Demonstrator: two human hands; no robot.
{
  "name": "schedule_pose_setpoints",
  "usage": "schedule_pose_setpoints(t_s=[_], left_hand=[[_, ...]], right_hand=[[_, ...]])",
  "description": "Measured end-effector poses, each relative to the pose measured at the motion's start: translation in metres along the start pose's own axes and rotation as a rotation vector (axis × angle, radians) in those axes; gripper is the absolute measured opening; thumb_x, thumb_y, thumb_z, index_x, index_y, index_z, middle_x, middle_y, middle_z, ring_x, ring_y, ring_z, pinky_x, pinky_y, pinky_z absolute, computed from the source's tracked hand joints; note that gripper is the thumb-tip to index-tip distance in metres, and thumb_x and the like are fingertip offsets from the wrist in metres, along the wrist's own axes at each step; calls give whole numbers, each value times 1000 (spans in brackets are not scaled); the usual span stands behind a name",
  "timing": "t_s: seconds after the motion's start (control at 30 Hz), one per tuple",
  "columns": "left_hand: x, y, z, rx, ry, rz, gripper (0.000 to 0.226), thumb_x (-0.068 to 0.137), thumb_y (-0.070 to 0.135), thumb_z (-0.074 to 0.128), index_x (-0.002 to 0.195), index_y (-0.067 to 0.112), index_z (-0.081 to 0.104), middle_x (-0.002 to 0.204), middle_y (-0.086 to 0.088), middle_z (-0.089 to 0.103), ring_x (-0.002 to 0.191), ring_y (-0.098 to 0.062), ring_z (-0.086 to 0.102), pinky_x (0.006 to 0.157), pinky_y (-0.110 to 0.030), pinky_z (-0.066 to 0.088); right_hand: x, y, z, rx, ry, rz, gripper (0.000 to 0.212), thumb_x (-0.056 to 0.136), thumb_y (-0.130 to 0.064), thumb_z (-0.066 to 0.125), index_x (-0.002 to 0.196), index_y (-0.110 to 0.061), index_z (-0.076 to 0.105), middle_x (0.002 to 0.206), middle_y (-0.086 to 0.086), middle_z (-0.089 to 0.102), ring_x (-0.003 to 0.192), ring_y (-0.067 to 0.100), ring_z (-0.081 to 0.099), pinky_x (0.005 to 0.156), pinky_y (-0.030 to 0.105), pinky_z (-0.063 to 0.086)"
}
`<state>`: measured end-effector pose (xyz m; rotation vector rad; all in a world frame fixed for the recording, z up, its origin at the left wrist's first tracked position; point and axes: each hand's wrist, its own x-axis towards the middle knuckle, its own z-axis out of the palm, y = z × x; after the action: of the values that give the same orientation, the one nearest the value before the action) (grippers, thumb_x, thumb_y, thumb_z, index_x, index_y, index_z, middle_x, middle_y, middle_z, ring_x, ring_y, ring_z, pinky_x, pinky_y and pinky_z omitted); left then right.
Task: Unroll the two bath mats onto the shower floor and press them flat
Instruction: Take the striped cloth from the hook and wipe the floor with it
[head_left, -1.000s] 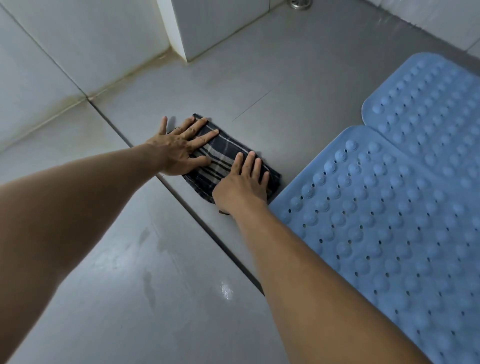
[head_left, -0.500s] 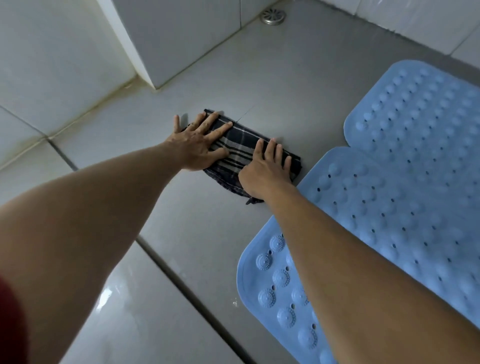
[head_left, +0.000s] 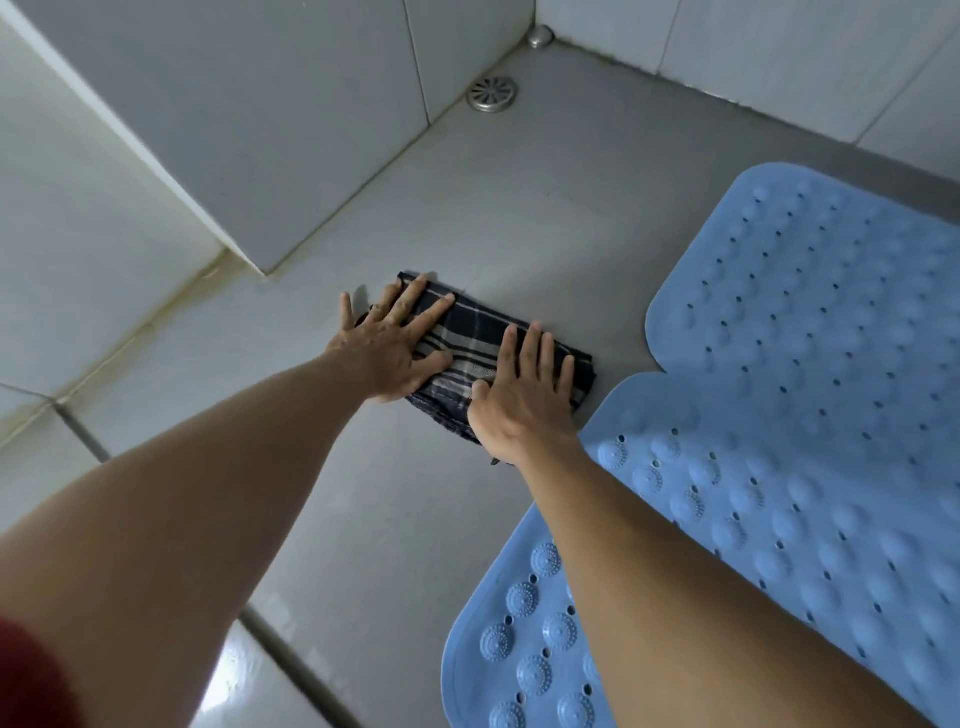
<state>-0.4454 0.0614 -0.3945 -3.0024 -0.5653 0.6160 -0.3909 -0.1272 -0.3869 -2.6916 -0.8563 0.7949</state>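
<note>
We've got both blue mats unrolled, flat on the shower floor (head_left: 493, 218). Far mat (head_left: 810, 312): right side, close to the floor's far edge, rows of bumps and small holes. Near mat (head_left: 727, 499): near-right, studded round discs plus holes, its far corner meeting the far mat's near corner.

Both palms cover much of the cloth (head_left: 480, 332), the left hand (head_left: 387, 353) hiding its far-left end and the right hand (head_left: 519, 400) its near-right corner, so whether that corner touches the near mat (head_left: 701, 483) just right of that hand cannot be told. The right forearm (head_left: 727, 623) hides a strip of that mat, which runs off the bottom and right edges, as the far mat (head_left: 831, 291) does at right. Well beyond the hands, a metal fitting (head_left: 540, 37) in the wall corner is too small to identify; well behind the left hand, a red sleeve (head_left: 31, 675) is cut off.
</note>
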Motion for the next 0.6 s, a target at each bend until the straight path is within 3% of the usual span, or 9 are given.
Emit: schedule_pose_setpoints(t_s=[0.27,0.6], left_hand=[[2,1,-5,18,-94,0,77,81,83,-1,144,50,-31,161,7,-31,152,-25,-16,114,-71,-4],[26,-5,-10,13,-27,96,80,82,84,-1,148,47,-26,162,3,-28,152,-26,-16,115,-69,-5]], right_hand=[[-1,1,-4,159,-25,2,67,105,-48,22,160,-16,-1,164,9,-24,150,21,-25,119,44,-21],[13,7,1,48,117,37,67,105,-51,18,160,-19,-4,166,6,-19,151,18,-22,121,43,-17]])
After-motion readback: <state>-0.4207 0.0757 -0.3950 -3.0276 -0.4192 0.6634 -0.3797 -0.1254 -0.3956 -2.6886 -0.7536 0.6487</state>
